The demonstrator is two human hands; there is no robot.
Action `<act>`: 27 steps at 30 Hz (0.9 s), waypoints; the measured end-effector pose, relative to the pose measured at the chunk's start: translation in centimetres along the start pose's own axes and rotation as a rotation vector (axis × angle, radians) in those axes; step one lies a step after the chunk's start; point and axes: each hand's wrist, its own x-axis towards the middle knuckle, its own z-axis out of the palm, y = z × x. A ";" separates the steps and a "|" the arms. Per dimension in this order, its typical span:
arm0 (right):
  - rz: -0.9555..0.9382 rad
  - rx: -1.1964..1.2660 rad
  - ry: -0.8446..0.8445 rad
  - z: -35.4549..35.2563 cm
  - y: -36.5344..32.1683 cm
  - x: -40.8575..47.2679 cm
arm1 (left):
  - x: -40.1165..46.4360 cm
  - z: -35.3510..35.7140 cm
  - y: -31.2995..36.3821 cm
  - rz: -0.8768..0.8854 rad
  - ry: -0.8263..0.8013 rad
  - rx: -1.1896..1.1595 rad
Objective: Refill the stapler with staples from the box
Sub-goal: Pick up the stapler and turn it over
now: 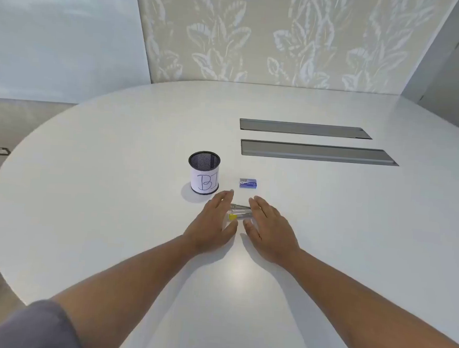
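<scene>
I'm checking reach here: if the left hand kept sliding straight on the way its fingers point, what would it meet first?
Probably nothing close: the left hand points between the black mesh pen cup and the small blue staple box. Depth is unclear, though, so it might graze the cup.

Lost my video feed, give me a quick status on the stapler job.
Left hand and right hand open, flanking the stapler. Staple box beyond it, untouched. Nothing in the way.
</scene>
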 end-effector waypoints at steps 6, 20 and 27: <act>0.055 0.011 0.000 0.6 0.2 0.4 | 0.9 0.3 -0.3 -0.147 -0.044 -0.039; 0.176 0.195 -0.062 -0.2 0.6 2.7 | 2.6 -1.4 -0.2 -0.361 -0.048 -0.541; 0.121 0.379 -0.104 -0.5 -0.2 3.2 | 3.1 -2.4 0.3 -0.446 -0.050 -0.759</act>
